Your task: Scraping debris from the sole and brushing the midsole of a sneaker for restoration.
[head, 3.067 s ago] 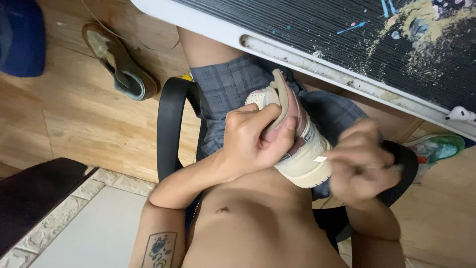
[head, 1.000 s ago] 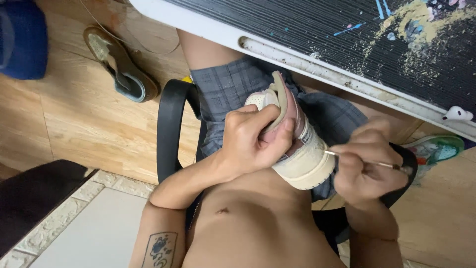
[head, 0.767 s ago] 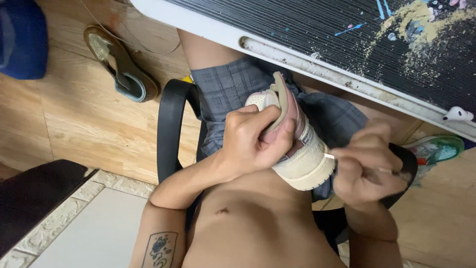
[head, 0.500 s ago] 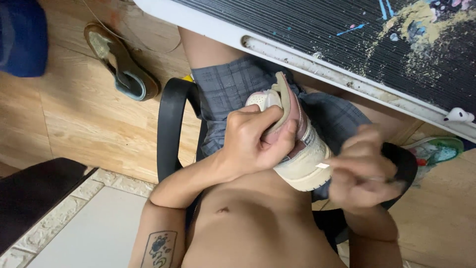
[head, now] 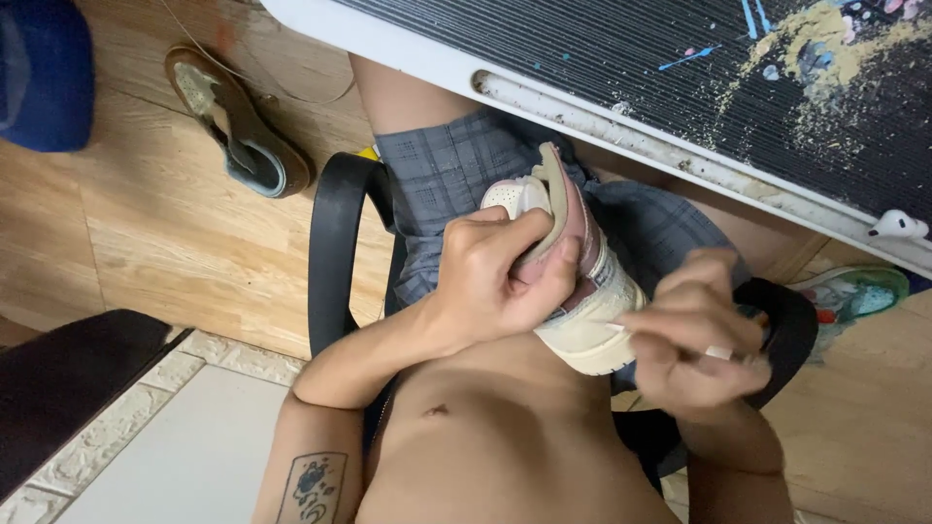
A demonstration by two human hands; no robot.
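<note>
Sneaker [head: 582,291] in left hand [head: 495,281] grip | right hand [head: 694,335] pinches stick | sandal [head: 238,121] aside

The right hand [head: 694,330], which a second ago held a thin pale stick [head: 670,340] out clear at the heel of the cream sneaker [head: 582,291], has drawn in closer to the shoe and blurs with motion, fingers curled over the stick so only short stretches of it show
</note>
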